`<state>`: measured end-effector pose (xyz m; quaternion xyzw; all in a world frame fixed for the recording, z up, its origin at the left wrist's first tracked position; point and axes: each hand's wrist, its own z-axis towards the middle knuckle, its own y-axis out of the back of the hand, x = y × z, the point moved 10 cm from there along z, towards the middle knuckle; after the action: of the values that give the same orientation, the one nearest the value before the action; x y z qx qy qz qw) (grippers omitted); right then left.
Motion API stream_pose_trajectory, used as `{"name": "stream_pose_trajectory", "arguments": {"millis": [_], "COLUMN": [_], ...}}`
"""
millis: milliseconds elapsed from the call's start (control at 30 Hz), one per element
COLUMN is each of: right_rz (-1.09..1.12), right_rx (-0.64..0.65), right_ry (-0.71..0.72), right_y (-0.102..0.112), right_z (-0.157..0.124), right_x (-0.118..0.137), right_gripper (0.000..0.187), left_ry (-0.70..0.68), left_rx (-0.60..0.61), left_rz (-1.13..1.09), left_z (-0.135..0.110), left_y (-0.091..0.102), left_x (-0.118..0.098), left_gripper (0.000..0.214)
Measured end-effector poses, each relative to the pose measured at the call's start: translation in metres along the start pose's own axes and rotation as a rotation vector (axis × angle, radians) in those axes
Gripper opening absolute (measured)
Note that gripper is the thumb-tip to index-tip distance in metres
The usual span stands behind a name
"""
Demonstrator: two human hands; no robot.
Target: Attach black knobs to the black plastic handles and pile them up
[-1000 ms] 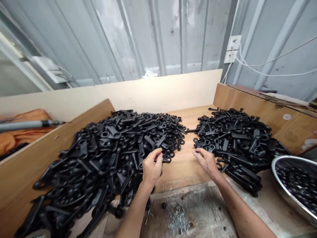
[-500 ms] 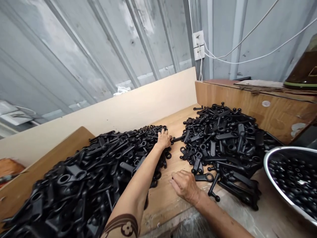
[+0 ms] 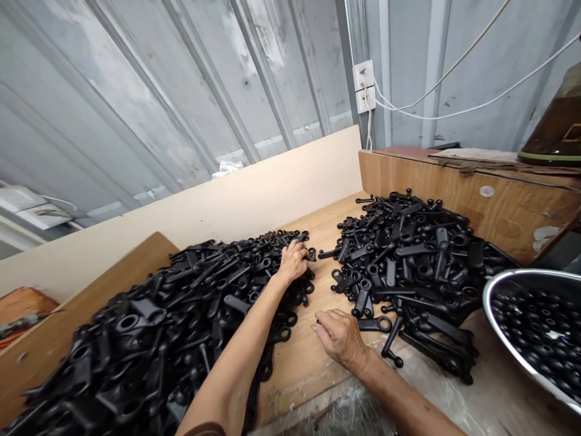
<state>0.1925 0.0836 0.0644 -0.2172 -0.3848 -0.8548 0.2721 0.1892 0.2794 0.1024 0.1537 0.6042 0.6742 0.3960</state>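
Observation:
My left hand (image 3: 294, 260) rests at the right edge of a large heap of black crank handles (image 3: 190, 303), its fingers curled down over the pieces. What lies under those fingers is hidden. Across a strip of bare wood, my right hand (image 3: 340, 339) is closed in a loose fist with the thumb against the index finger. A tiny dark bit shows at its fingertips, too small to name. Just beyond it lie a single crank handle (image 3: 374, 324) with a ring end and a second heap of black handles (image 3: 403, 254), some with ball-ended levers.
At the right a metal bowl (image 3: 492, 330) holds many small round black parts. A pale board (image 3: 290, 188) and a wooden side panel (image 3: 422, 181) border the wooden tabletop (image 3: 320, 297). Clear plastic sheeting (image 3: 349, 406) covers the near edge. A dark jar (image 3: 554, 121) stands on the panel's top.
My left hand has drawn back slightly left and toward me, its fingers more curled. My right hand has hardly moved. The view has shifted a little.

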Motion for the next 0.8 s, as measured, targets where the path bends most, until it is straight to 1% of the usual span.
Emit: {"name": "stream_pose_trajectory", "arguments": {"millis": [67, 100, 133, 167, 200, 233, 267, 300, 333, 367, 433, 533, 667, 733, 800], "right_rz": [0.198, 0.339, 0.503, 0.681, 0.859, 1.024, 1.169, 1.287, 1.375, 1.431, 1.484, 1.479, 1.408, 1.367, 1.295], "right_rx": [0.01, 0.02, 0.033, 0.051, 0.074, 0.101, 0.129, 0.16, 0.194, 0.234, 0.315, 0.405, 0.464, 0.49, 0.48], "right_ry": [-0.139, -0.246, -0.372, -0.502, -0.616, -0.706, -0.761, -0.786, -0.797, -0.805, -0.822, -0.829, -0.817, -0.82, -0.808], "right_y": [0.0, -0.002, -0.006, -0.012, -0.019, -0.025, -0.029, -0.032, -0.034, -0.035, -0.041, -0.05, -0.061, -0.065, -0.066], "right_z": [0.002, 0.002, 0.0, -0.003, -0.007, -0.011, -0.014, -0.015, -0.015, -0.017, -0.022, -0.03, -0.037, -0.041, -0.043], "right_x": [-0.015, -0.025, -0.035, -0.044, -0.049, -0.049, -0.046, -0.041, -0.035, -0.029, -0.02, -0.01, -0.005, -0.004, -0.006], "right_gripper": [0.015, 0.015, 0.015, 0.017, 0.019, 0.021, 0.023, 0.024, 0.024, 0.025, 0.025, 0.025, 0.023, 0.022, 0.02], "left_ry": [0.049, 0.078, 0.111, 0.149, 0.194, 0.245, 0.301, 0.36, 0.416, 0.467, 0.547, 0.58, 0.569, 0.605, 0.641], "left_rx": [-0.072, -0.1, -0.122, -0.134, -0.135, -0.129, -0.119, -0.114, -0.116, -0.128, -0.168, -0.198, -0.182, -0.18, -0.204], "left_rz": [-0.153, -0.215, -0.295, -0.416, -0.582, -0.78, -0.986, -1.164, -1.289, -1.346, -1.358, -1.308, -1.336, -1.407, -1.515], "left_z": [-0.024, -0.041, -0.06, -0.08, -0.102, -0.124, -0.146, -0.167, -0.186, -0.202, -0.228, -0.247, -0.253, -0.254, -0.254], "left_y": [0.026, 0.035, 0.041, 0.042, 0.039, 0.031, 0.019, 0.006, -0.007, -0.019, -0.039, -0.055, -0.061, -0.063, -0.062], "left_x": [0.001, 0.002, 0.001, 0.0, -0.001, -0.004, -0.008, -0.013, -0.018, -0.021, -0.022, -0.018, -0.014, -0.013, -0.012], "left_gripper": [0.023, 0.026, 0.028, 0.029, 0.029, 0.028, 0.027, 0.025, 0.022, 0.02, 0.019, 0.019, 0.012, 0.012, 0.012]}}
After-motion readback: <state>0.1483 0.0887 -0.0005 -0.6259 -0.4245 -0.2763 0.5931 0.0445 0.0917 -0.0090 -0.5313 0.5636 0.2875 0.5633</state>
